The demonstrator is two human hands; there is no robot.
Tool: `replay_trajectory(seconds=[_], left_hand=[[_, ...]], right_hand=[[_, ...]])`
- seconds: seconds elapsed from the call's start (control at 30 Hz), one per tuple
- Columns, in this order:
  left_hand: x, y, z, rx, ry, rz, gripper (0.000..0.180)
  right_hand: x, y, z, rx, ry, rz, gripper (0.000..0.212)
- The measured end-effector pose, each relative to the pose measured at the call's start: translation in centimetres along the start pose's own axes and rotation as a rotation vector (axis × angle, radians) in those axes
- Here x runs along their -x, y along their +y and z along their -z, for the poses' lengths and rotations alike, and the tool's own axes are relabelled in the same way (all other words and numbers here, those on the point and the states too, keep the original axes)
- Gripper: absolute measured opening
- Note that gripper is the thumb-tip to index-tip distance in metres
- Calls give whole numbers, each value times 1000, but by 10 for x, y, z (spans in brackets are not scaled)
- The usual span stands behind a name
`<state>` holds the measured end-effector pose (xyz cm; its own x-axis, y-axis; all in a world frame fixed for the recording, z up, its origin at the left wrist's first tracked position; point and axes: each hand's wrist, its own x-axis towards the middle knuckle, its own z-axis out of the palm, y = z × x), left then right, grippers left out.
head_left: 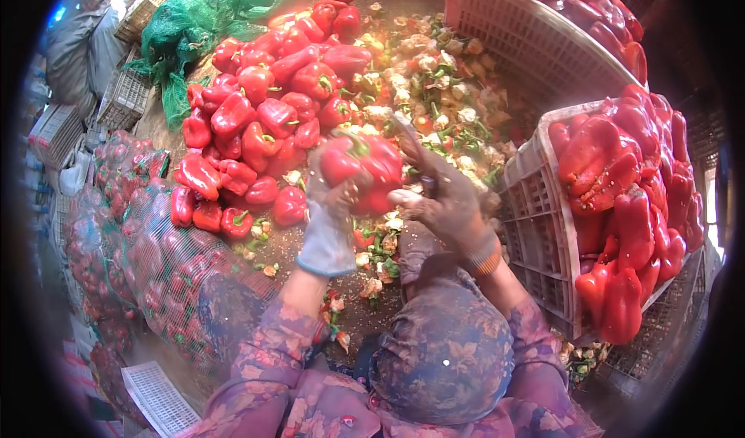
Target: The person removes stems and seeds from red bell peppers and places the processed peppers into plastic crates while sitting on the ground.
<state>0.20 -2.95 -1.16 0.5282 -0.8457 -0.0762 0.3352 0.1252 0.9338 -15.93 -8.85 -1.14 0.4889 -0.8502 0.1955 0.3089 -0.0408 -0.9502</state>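
Observation:
My left hand [331, 217], in a pale glove with soiled fingers, is closed around a red bell pepper [372, 166]. The pepper is held up in front of me, its green stem toward the upper left. To its right is my right hand [450, 201], in a dark, stained glove with an orange cuff. Its thumb points at the pepper's side. A narrow grey blade-like tool [404, 128] shows at its upper fingers; blur hides its exact kind. Beyond my left hand lies a heap of whole red bell peppers [268, 112].
Cut-out pepper cores [434, 89] with stems and seeds cover the ground ahead. A pale plastic crate [543, 228] of hollowed peppers stands at right, another crate [528, 42] behind it. Net sacks of peppers [171, 252] lie at left; green netting [186, 34] is at the far left.

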Motion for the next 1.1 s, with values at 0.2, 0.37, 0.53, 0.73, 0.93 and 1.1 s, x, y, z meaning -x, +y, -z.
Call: replay_trajectory(seconds=[0.2, 0.37, 0.53, 0.73, 0.93, 1.1], left_hand=[[12, 0, 4, 57, -207, 160, 44], [-7, -3, 7, 489, -521, 217, 48], [9, 10, -1, 74, -10, 196, 55], [26, -12, -15, -886, -123, -133, 88], [7, -22, -10, -1066, -236, -355, 66], [15, -7, -9, -198, -31, 285, 57]], right_hand=[[-3, -2, 18, -54, -235, -197, 62], [23, 32, 13, 313, -117, 96, 39], [20, 25, 3, 28, 276, -173, 32], [13, 31, 3, 555, 272, 151, 49], [16, 19, -2, 670, 262, 198, 42], [23, 29, 15, 12, 355, -320, 35]])
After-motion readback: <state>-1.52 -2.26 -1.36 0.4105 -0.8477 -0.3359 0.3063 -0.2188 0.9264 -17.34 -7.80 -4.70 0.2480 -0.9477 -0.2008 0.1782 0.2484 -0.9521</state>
